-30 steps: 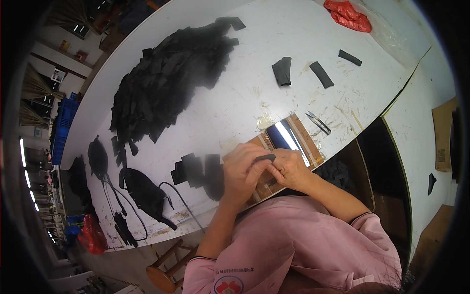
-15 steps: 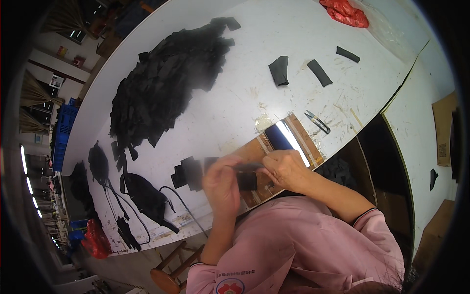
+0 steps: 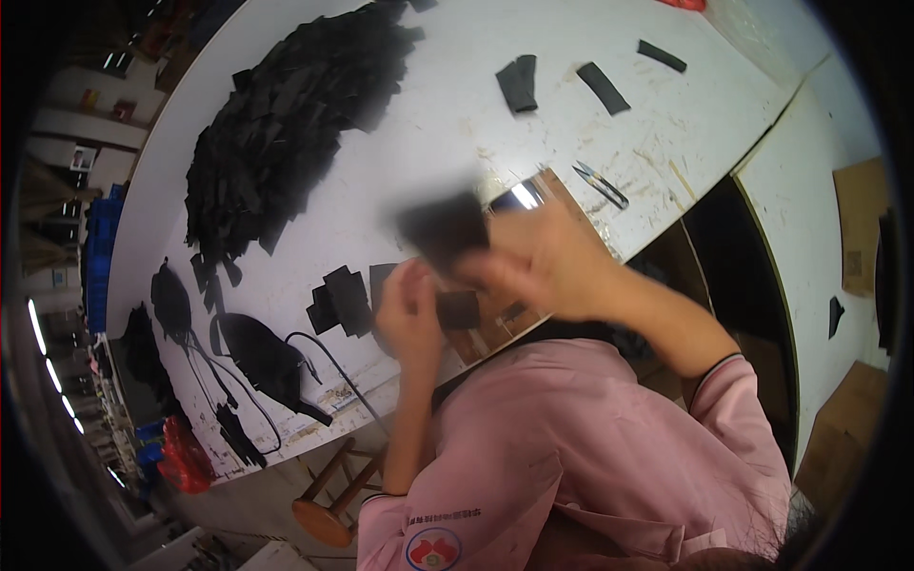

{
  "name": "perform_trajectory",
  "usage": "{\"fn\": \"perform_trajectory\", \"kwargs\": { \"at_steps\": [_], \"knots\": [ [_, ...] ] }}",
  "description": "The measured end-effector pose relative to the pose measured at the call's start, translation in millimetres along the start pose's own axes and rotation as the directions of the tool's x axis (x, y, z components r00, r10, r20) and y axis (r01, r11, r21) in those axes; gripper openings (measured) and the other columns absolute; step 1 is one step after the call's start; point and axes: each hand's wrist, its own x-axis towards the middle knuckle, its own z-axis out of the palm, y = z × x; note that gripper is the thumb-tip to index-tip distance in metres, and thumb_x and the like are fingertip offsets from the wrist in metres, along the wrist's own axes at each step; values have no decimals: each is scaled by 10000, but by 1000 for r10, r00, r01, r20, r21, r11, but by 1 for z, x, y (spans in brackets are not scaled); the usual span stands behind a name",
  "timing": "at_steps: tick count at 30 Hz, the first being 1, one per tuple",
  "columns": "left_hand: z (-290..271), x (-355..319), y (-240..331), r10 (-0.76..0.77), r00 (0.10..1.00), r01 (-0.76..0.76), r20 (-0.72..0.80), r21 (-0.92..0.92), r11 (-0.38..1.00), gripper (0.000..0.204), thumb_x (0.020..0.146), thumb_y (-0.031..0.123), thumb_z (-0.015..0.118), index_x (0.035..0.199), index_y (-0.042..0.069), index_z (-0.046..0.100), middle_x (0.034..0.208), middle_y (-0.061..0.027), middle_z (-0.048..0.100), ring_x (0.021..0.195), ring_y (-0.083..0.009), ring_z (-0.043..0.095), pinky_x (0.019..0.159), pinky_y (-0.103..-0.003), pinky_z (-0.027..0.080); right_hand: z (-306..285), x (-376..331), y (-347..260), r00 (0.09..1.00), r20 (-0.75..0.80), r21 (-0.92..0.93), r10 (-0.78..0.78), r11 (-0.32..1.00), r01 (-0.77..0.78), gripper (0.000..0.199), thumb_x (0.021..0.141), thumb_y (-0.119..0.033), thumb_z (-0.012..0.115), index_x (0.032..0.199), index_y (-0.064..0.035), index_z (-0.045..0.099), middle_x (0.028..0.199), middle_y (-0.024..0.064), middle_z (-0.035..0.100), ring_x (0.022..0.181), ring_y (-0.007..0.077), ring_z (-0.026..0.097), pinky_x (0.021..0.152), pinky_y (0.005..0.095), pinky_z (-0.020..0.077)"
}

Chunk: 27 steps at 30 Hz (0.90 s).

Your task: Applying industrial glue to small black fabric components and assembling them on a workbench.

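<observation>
A black fabric piece (image 3: pixel 443 228), smeared by motion, is held up in my right hand (image 3: pixel 552 262) above the board. Close to its lower edge is my left hand (image 3: pixel 407 309), fingers curled in; whether anything is between them is hidden. Beneath both hands lies a wooden board (image 3: pixel 574 207) with a shiny plate (image 3: pixel 519 197) on it. Another black piece (image 3: pixel 459 310) rests at the board's near part, beside my left fingers. Several overlapping black pieces (image 3: pixel 345 300) lie left of that hand.
A large heap of black pieces (image 3: pixel 286 114) covers the table's far left. Thread snips (image 3: pixel 602 186) lie beyond the board, with three loose black strips (image 3: pixel 603 88) farther off. Corded black pouches (image 3: pixel 262 357) and a red bag (image 3: pixel 184 455) are at the left; a wooden stool (image 3: pixel 322 519) stands below.
The black piece between my hands has swung up and opened out flat in my right hand. My left hand has come away from it slightly. The whole view has shifted.
</observation>
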Motion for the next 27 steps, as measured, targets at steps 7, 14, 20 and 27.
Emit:
{"fn": "perform_trajectory", "kwargs": {
  "at_steps": [7,14,20,27],
  "knots": [
    [-4,-14,-56,101,974,-204,201,606,769,263,678,19,644,924,22,552,741,-137,512,695,-304,529,636,-362,429,18,-39,32,743,-115,594,659,645,-481,296,884,-258,464,715,-28,540,562,1,482,523,61,459,470,187,348],
    [-16,-10,-54,-197,966,144,169,283,948,84,751,66,615,760,16,548,685,-80,535,575,-189,523,508,-291,410,66,-101,4,837,197,307,511,778,-548,264,824,-188,535,658,15,507,569,177,503,523,325,502,486,367,397],
    [-16,-31,-22,-499,782,563,374,-767,307,89,836,97,524,867,13,530,852,-99,579,728,-166,574,639,-271,477,76,-97,-12,817,260,290,515,765,-575,258,736,-178,655,889,-12,530,669,113,533,564,255,547,527,342,434],
    [3,-61,-1,-338,776,602,533,-785,145,220,877,169,467,1027,12,500,992,-107,568,895,-186,542,818,-361,430,92,-95,-6,830,-44,340,556,790,-511,115,729,-88,632,764,13,589,664,98,557,583,189,565,515,292,427]
  ]
}}
